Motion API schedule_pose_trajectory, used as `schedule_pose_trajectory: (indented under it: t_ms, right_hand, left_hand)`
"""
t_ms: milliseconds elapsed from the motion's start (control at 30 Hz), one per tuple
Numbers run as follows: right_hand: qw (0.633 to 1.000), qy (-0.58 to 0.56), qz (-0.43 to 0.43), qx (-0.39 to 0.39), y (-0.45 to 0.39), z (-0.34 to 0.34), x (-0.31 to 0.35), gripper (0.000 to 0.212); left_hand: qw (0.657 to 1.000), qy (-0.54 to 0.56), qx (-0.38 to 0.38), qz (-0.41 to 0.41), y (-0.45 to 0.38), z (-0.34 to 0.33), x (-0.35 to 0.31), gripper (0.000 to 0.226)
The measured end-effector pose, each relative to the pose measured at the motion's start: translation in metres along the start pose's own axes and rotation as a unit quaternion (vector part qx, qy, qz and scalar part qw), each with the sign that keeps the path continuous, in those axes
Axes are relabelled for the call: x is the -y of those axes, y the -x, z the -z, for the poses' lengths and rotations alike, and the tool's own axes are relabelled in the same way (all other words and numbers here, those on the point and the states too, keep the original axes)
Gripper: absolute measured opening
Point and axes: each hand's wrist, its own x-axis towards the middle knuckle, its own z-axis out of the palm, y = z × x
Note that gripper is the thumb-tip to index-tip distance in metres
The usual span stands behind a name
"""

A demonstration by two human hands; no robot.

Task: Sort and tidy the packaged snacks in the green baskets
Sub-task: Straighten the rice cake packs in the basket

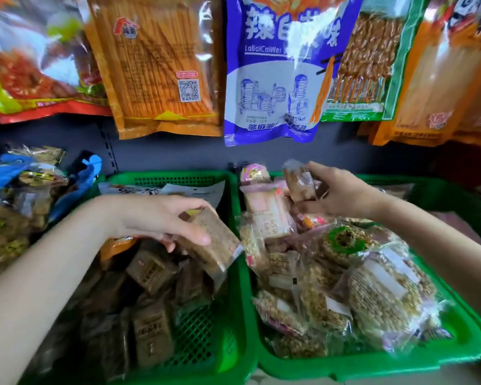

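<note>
Two green baskets stand side by side in the head view. The left basket (233, 323) holds several dark brown block snacks (150, 270) in clear wrap. The right basket (372, 362) is piled with pale puffed-grain cakes (386, 298) and pink-and-white packets (267, 209). My left hand (161, 218) grips a brown block packet (214, 243) over the left basket's right side. My right hand (342, 190) holds a small clear-wrapped brown packet (300, 179) above the back of the right basket.
Large snack bags hang above the baskets: an orange one (156, 65), a blue-and-white one (278, 70) and others beside them. A heap of blue and brown packets (20, 195) lies left of the baskets. A grey shelf back wall (164, 154) runs behind.
</note>
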Motion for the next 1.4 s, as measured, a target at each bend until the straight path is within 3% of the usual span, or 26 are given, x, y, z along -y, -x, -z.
schedule_pose_trajectory:
  t_ms: [100,233,333,400,567,700,800,933,1033,1100,1200,1400]
  right_hand:
    - [0.988,-0.002,0.107,0.109,0.02,-0.016,0.072,0.046]
    - [0.956,0.102,0.185,0.204,0.015,-0.079,0.112,0.059]
    - [0.938,0.142,0.205,0.242,0.008,-0.108,0.115,0.049]
    - [0.943,0.12,0.207,0.23,0.005,-0.105,0.111,0.04]
    - [0.985,0.051,0.117,0.117,-0.004,-0.045,0.075,0.024]
    - [0.996,0.087,0.029,0.023,-0.005,-0.011,0.008,0.017]
    - [0.985,0.153,-0.077,-0.012,-0.018,-0.004,-0.058,0.025]
    - [0.963,0.201,-0.175,0.045,-0.04,-0.01,-0.108,0.057]
    - [0.935,0.289,-0.158,0.132,-0.066,-0.014,-0.12,0.066]
    - [0.915,0.32,-0.15,0.195,-0.079,-0.011,-0.12,0.063]
    - [0.903,0.281,-0.194,0.262,-0.087,-0.006,-0.119,0.046]
    - [0.969,0.216,-0.122,0.023,-0.053,0.001,-0.127,0.058]
  left_hand:
    - [0.983,-0.133,0.068,0.111,0.003,0.003,0.016,0.037]
    - [0.948,-0.229,0.061,0.212,0.001,-0.003,0.039,0.051]
    - [0.945,-0.249,0.01,0.213,0.012,0.005,0.048,0.056]
    - [0.931,-0.318,-0.029,0.179,0.02,0.013,0.044,0.051]
    - [0.952,-0.268,-0.15,0.017,0.016,0.004,0.009,0.021]
    - [0.954,-0.241,-0.168,-0.061,-0.016,-0.024,-0.014,0.022]
    - [0.956,-0.222,-0.174,-0.08,-0.041,-0.038,-0.024,0.024]
    - [0.957,-0.201,-0.192,-0.083,-0.07,-0.047,-0.026,0.029]
    - [0.957,-0.19,-0.202,-0.079,-0.085,-0.048,-0.021,0.032]
    - [0.959,-0.174,-0.205,-0.087,-0.092,-0.046,-0.015,0.033]
    - [0.962,-0.155,-0.204,-0.099,-0.096,-0.044,-0.009,0.033]
    - [0.955,-0.177,-0.215,-0.103,-0.102,-0.047,-0.012,0.035]
